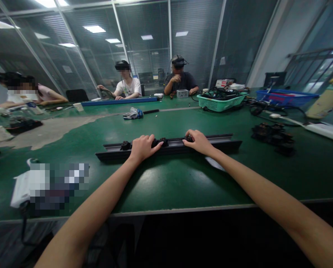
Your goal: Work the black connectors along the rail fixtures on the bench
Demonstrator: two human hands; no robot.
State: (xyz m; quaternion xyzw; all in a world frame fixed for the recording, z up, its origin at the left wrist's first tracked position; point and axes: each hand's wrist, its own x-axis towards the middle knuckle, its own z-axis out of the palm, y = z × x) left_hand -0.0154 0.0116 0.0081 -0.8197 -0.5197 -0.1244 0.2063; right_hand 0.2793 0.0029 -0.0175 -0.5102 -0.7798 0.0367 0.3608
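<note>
"Right hand?"
"My right hand (pixel 199 142) pinches a small black part (pixel 188 138) at the dark rail (pixel 173 150) under my fingers."
"Left?"
"My left hand (pixel 142 147), thumb out, over the rail; can't tell if gripping. Black block (pixel 125 145) just left of those fingers, in the channel."

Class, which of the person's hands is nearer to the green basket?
Right. The right hand, on a black part in the rail, has the green basket ahead and to its right; the left hand, at the rail's left half, is farther left of the basket.
</note>
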